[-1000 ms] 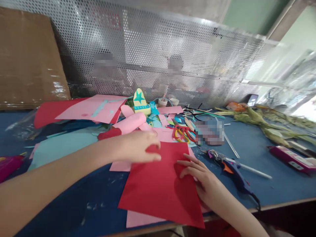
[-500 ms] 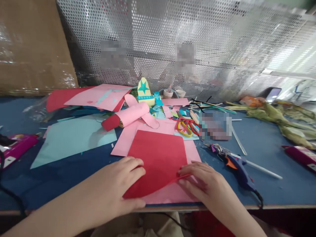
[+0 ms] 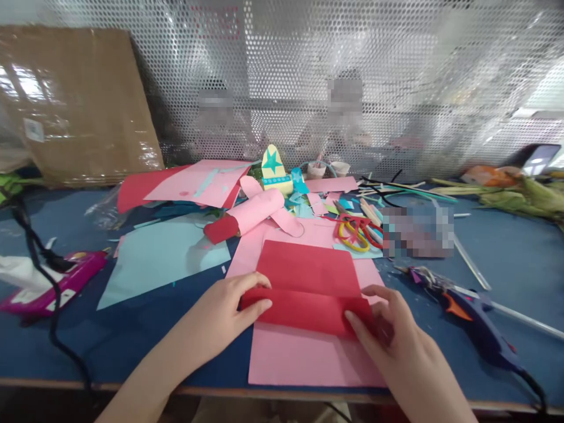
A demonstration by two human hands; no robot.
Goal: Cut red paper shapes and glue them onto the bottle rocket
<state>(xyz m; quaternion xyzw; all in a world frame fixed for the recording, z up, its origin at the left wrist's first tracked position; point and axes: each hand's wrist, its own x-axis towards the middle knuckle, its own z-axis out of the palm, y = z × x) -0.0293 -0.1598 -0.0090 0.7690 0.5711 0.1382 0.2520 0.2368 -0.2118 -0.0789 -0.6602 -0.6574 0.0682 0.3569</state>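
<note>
A sheet of red paper (image 3: pixel 308 267) lies over pink paper (image 3: pixel 304 358), its near part bent up and over toward the far side. My left hand (image 3: pixel 238 305) pinches the left end of the bend between thumb and fingers. At the right end my right hand (image 3: pixel 385 323) grips the same paper, thumb on the near face and fingers behind. Just beyond the sheet rests a rolled pink paper tube (image 3: pixel 253 212) with a red end. Scissors with yellow and red handles (image 3: pixel 355 234) lie past its far right corner.
To the right is a blue glue gun (image 3: pixel 471 320) with an orange trigger. Light blue paper (image 3: pixel 163 258) and a magenta tool (image 3: pixel 83 273) with a black cable are at left. Paper scraps and a yellow star-decorated piece (image 3: pixel 274 167) sit at the back, before a perforated metal panel (image 3: pixel 282 70).
The red paper's near edge has been lifted and folded over away from me. My left hand has gone from lying on the sheet to pinching it. The view has shifted left.
</note>
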